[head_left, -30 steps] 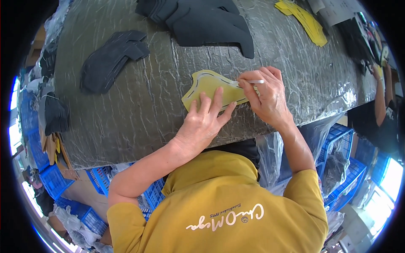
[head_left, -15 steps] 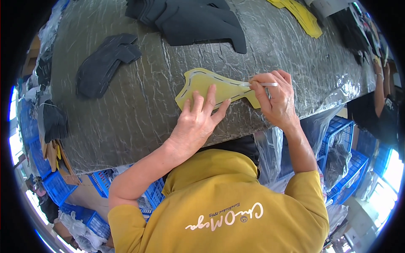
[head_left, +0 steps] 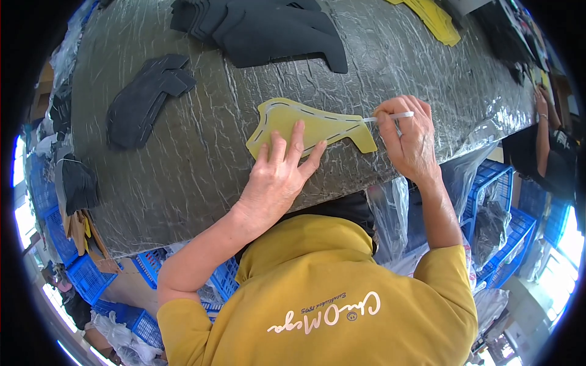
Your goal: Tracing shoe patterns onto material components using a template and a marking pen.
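Note:
A pale yellow, see-through pattern template (head_left: pixel 326 128) with dashed slots along its edges lies flat on the table. My left hand (head_left: pixel 271 180) presses on it from the near side, fingers spread and stretched out. A slim white pen (head_left: pixel 400 114) is pinched between the thumb and fingers of my right hand (head_left: pixel 412 140). Its tip is at the narrow right end of the template, where the two dashed lines come together. Whatever lies under the template is hard to make out.
The table (head_left: pixel 177 177) has a wrinkled, film-covered top. Black cut pieces form a large stack (head_left: pixel 274 36) at the far side and a smaller pile (head_left: pixel 146 100) at left. Yellow pieces (head_left: pixel 436 24) lie far right. Blue crates (head_left: pixel 513 238) stand below. Another person's arm (head_left: pixel 542 140) shows at right.
My right hand has moved a little right with the pen, from the slot ends to the template's right tip. My left hand stays on the template; the view has shifted slightly.

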The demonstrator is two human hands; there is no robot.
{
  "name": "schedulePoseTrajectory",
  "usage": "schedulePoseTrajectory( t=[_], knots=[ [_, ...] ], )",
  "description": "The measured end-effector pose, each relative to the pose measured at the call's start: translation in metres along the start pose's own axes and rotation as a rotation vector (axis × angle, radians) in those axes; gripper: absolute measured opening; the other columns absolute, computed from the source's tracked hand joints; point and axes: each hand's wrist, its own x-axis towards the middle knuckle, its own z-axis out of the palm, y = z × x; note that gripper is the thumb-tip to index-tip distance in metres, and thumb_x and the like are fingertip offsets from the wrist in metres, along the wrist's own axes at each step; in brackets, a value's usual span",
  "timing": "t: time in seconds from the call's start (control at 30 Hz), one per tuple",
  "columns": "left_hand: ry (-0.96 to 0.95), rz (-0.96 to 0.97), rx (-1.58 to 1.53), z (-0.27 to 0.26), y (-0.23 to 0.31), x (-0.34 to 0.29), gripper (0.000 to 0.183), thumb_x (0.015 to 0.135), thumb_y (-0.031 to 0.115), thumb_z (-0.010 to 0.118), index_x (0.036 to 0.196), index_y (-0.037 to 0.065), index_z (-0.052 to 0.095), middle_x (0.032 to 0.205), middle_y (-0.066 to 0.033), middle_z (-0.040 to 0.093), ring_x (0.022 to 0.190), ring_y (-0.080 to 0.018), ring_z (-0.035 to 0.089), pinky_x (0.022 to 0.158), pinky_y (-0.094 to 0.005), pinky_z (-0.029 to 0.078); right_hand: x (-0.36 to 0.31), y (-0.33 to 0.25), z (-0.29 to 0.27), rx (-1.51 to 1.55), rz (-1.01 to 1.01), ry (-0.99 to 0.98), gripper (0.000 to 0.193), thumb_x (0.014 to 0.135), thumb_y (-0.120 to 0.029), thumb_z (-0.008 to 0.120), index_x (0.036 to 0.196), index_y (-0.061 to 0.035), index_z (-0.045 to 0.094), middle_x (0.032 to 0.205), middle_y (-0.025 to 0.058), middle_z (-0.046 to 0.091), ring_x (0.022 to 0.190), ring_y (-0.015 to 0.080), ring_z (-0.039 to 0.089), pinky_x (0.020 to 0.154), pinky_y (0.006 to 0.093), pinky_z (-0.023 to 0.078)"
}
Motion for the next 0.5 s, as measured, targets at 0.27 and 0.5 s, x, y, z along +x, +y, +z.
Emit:
schedulePoseTrajectory(
  t=[0.27,0.5],
  knots=[
    [0.032,-0.013,-0.008,0.003,0.001,-0.002,0.073,0.082,0.003,0.065,0.152,0.02,0.049,0.152,-0.0234,0.045,0.114,-0.038,0.058,0.096,-0.0417,0.057,0.0,-0.011,0.016,0.044,0.224,-0.207,0.016,0.098,-0.015,0.06,0.112,-0.0098,0.067,0.103,0.0117,0.063,0.083,0.0358,0.067,0.072,0.0462,0.054],
    [0.082,-0.051,-0.035,0.005,0.007,-0.005,0.069,0.084,0.004,0.062,0.15,0.019,0.051,0.153,-0.0215,0.043,0.117,-0.0389,0.055,0.096,-0.0413,0.056,-0.015,-0.003,0.028,0.348,0.256,-0.111,0.02,0.092,-0.014,0.069,0.111,-0.0097,0.068,0.099,0.0066,0.063,0.073,0.0205,0.062,0.066,0.0324,0.051]
  ],
)
